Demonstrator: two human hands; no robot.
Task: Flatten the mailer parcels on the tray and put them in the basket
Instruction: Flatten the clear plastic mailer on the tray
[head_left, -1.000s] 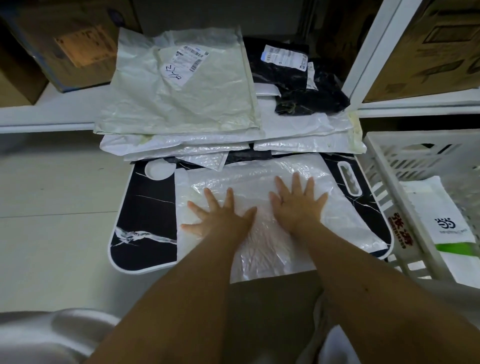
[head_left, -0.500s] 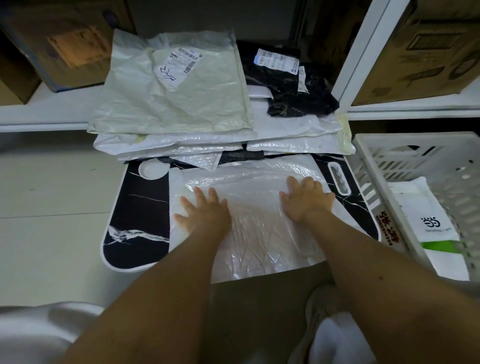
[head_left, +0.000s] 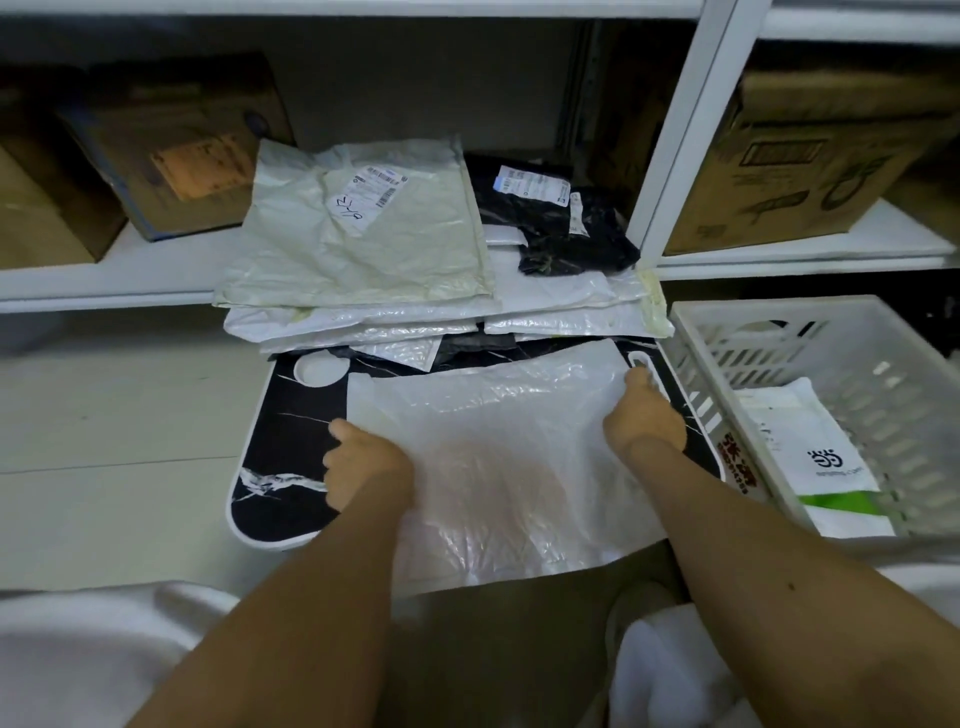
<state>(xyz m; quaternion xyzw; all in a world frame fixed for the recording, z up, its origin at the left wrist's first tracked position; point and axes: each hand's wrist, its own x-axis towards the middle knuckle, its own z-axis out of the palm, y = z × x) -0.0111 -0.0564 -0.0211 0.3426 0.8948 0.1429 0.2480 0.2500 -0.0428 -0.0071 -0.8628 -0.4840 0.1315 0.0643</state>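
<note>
Between both hands, gripped mailer

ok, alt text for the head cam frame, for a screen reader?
Two bare hands, left hand and right hand, grip the side edges of a white mailer lying on a black marble-pattern tray. More mailers are stacked behind it; a white basket at right holds one parcel.

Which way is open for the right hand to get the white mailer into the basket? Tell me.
Probably straight to its right: the right hand grips the white mailer at its right edge, the basket stands open-topped beside the tray, and nothing lies between.
</note>
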